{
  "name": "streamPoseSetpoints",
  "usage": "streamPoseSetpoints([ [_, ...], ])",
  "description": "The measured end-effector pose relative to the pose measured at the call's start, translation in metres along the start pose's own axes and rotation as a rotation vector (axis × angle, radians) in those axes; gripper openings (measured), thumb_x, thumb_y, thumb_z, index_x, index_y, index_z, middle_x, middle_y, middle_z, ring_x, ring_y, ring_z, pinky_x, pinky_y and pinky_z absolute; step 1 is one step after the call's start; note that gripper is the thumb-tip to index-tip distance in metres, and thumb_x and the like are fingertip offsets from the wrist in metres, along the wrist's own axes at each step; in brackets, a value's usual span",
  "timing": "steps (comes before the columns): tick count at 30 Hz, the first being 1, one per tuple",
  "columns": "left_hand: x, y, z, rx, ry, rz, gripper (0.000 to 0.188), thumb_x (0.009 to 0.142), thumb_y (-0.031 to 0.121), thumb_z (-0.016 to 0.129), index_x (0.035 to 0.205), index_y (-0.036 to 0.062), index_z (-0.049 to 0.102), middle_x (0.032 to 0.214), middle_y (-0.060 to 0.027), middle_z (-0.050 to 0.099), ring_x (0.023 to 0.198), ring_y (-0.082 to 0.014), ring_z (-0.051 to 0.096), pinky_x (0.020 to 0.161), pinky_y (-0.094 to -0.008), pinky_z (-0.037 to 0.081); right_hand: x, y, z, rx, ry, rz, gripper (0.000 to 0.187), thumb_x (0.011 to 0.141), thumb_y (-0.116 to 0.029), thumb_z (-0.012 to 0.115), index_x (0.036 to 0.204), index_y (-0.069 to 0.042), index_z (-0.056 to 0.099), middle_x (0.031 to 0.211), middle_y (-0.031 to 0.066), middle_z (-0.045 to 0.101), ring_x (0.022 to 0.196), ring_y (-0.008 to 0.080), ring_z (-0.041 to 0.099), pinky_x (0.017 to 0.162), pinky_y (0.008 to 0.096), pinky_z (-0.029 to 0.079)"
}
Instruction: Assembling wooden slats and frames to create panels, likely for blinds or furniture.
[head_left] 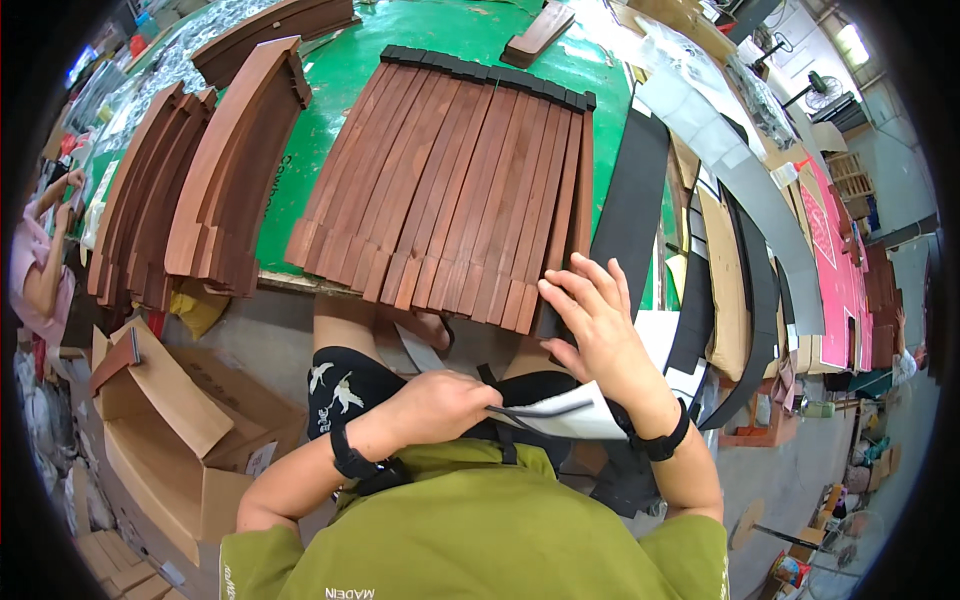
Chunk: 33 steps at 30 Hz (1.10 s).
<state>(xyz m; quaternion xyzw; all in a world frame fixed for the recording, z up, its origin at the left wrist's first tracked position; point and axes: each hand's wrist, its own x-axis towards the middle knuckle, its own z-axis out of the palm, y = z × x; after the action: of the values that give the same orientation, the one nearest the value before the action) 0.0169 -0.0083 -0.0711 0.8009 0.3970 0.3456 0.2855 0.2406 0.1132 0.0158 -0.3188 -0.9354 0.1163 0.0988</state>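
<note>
Beyond and left of the right hand (600, 325), wooden slats (450, 190) lie side by side across the green tabletop (342, 82), black pieces (490, 75) on their far ends. That hand is unclenched, fingers spread at the row's near right corner; whether they touch is unclear. Nearer the body, the left hand (445, 406) grips a white sheet (600, 420) with a black strip (548, 413).
</note>
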Motion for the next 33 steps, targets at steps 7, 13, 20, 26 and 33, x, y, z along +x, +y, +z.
streamPoseSetpoints([
  [7,-0.013,0.015,-0.035,-0.304,0.373,-0.454,0.018,0.098,0.015,0.064,0.099,-0.003,0.062,0.071,-0.0158,0.058,0.064,-0.0208,0.06,0.062,-0.0346,0.048,-0.007,-0.012,-0.021,-0.043,0.085,0.05,0.061,0.077,0.005,0.066,0.136,0.0,0.053,0.152,0.0165,0.044,0.146,0.0407,0.033,0.119,0.0561,0.027],
  [13,0.001,0.028,-0.051,-0.787,0.502,-0.474,0.029,0.105,0.019,0.056,0.12,-0.004,0.061,0.103,-0.0044,0.07,0.092,-0.0088,0.062,0.083,-0.0254,0.051,-0.026,-0.072,-0.029,0.039,0.477,-0.297,0.037,0.077,0.007,0.066,0.112,-0.004,0.068,0.12,0.0131,0.062,0.104,0.0286,0.062,0.088,0.0409,0.05],
  [20,0.006,0.031,-0.045,-1.058,0.453,-0.484,0.028,0.107,0.018,0.054,0.124,-0.0036,0.058,0.114,-0.006,0.068,0.1,-0.0096,0.062,0.089,-0.0273,0.052,-0.025,-0.081,0.0,-0.015,0.348,-0.254,0.036,0.074,-0.004,0.07,0.109,-0.011,0.07,0.115,0.0083,0.058,0.106,0.0258,0.057,0.09,0.0395,0.047],
  [26,0.006,0.016,-0.036,-0.878,0.837,-0.405,0.019,0.104,0.014,0.058,0.115,0.0,0.062,0.109,-0.0081,0.071,0.09,-0.0132,0.067,0.084,-0.0277,0.053,-0.037,-0.067,-0.004,0.144,0.438,-0.46,0.024,0.068,0.0,0.07,0.088,-0.011,0.063,0.112,0.0085,0.061,0.096,0.0271,0.059,0.084,0.0375,0.048],
  [33,-0.011,0.007,-0.017,0.239,0.043,-0.003,0.012,0.076,0.004,0.071,0.083,0.0076,0.062,0.123,-0.0148,0.067,0.067,-0.0262,0.067,0.058,-0.0369,0.055,-0.027,-0.013,-0.005,0.936,0.496,0.316,0.065,0.077,0.002,0.081,0.132,-0.001,0.048,0.121,0.0083,0.055,0.108,0.0171,0.056,0.095,0.0303,0.046],
])
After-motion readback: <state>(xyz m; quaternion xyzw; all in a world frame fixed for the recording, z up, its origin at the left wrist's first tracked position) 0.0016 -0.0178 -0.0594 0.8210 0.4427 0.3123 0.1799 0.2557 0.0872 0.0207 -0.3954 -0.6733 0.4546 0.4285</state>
